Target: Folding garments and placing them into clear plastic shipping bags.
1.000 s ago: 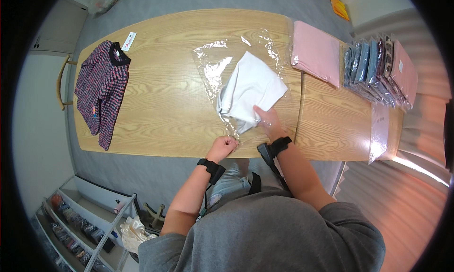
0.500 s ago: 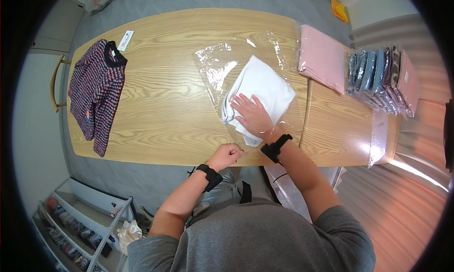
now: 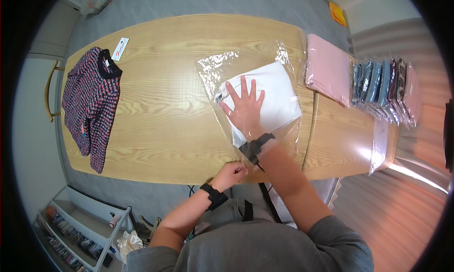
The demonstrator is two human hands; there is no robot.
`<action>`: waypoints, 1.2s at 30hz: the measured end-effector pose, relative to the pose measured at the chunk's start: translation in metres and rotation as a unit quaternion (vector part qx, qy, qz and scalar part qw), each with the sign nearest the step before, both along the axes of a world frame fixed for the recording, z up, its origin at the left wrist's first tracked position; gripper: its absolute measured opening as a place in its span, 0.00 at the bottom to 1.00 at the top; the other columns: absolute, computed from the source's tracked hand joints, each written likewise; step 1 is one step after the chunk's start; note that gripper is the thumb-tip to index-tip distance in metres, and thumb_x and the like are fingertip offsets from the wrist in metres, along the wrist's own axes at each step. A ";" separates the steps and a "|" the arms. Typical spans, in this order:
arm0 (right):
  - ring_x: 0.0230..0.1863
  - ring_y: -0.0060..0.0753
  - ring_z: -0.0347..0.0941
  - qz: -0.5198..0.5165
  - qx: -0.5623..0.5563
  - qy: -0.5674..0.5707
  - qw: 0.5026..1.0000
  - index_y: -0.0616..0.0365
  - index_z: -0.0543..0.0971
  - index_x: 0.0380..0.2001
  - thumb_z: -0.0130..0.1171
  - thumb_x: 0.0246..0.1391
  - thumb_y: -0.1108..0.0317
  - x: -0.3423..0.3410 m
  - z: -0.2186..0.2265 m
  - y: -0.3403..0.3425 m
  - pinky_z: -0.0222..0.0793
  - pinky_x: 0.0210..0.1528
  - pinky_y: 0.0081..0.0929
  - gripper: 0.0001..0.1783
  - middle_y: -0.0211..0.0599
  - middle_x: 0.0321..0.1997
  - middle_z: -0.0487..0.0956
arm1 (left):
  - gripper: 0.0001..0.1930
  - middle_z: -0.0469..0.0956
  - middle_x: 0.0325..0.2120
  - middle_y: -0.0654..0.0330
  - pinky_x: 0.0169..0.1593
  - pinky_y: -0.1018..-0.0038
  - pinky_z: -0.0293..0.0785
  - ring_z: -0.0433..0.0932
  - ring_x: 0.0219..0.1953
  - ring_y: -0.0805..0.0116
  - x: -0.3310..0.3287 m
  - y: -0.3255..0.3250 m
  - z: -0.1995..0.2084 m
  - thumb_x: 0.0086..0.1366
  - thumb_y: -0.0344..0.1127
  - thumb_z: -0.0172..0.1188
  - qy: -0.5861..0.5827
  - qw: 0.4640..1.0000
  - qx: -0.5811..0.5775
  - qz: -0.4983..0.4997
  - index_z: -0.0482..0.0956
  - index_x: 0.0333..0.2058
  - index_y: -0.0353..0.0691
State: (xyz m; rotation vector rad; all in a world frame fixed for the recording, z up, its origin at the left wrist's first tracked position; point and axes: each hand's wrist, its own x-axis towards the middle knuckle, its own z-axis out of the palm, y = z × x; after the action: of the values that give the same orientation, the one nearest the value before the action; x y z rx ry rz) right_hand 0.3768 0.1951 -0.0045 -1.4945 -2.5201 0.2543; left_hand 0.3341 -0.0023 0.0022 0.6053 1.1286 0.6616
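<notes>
A folded white garment (image 3: 280,97) lies in a clear plastic bag (image 3: 213,71) in the middle of the table, turned at a slant. My right hand (image 3: 246,109) is spread flat on the garment's left part, fingers apart. The plastic seems to cover this hand and its wrist, so it appears to be inside the bag. At the table's near edge, my left hand (image 3: 230,174) pinches the near edge of the bag, its fingertips closed on the film.
A multicoloured knitted sweater (image 3: 92,106) with a white tag (image 3: 120,49) lies at the table's left end. On the right are a bagged pink garment (image 3: 327,66), a row of several bagged folded garments (image 3: 378,85) and a flat clear bag (image 3: 378,144). Shelving (image 3: 90,224) stands lower left.
My right hand has spread its fingers and shifted left over the garment, which has turned and lies flatter. The bag's near edge is now pinched in my left hand. The view has shifted slightly.
</notes>
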 end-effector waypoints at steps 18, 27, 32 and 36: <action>0.70 0.43 0.47 0.143 -0.045 0.065 0.987 0.50 0.60 0.63 0.53 0.54 0.52 -0.021 0.004 0.027 0.41 0.65 0.58 0.35 0.36 0.69 0.56 | 0.02 0.73 0.27 0.64 0.30 0.81 0.69 0.71 0.26 0.80 0.003 -0.008 -0.002 0.62 0.23 0.52 0.026 0.996 0.056 0.065 0.73 0.30 0.32; 0.69 0.56 0.45 0.055 -0.047 0.012 0.997 0.37 0.65 0.61 0.60 0.47 0.48 0.036 0.005 -0.026 0.39 0.60 0.70 0.36 0.42 0.69 0.53 | 0.05 0.70 0.19 0.57 0.26 0.75 0.65 0.68 0.21 0.72 0.004 -0.006 0.002 0.58 0.27 0.58 0.090 0.990 0.071 0.087 0.73 0.25 0.32; 0.68 0.56 0.46 0.032 -0.021 0.037 0.999 0.36 0.66 0.61 0.60 0.47 0.47 0.004 0.008 -0.003 0.42 0.59 0.70 0.36 0.43 0.69 0.54 | 0.05 0.70 0.19 0.60 0.26 0.76 0.65 0.68 0.21 0.75 0.005 -0.012 -0.002 0.58 0.26 0.58 0.068 0.991 0.058 0.102 0.73 0.25 0.32; 0.68 0.55 0.48 0.018 -0.024 0.036 0.999 0.38 0.68 0.59 0.60 0.48 0.50 -0.002 0.009 0.002 0.43 0.59 0.69 0.33 0.45 0.67 0.57 | 0.05 0.70 0.19 0.60 0.26 0.77 0.66 0.68 0.22 0.75 0.006 -0.009 0.001 0.59 0.25 0.57 0.063 0.988 0.066 0.121 0.73 0.25 0.32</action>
State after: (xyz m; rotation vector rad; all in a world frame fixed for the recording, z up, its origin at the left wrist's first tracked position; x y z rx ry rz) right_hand 0.3751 0.1971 0.0046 -1.4317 -2.5024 0.3702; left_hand 0.3398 -0.0118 0.0035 0.6345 1.2953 0.9229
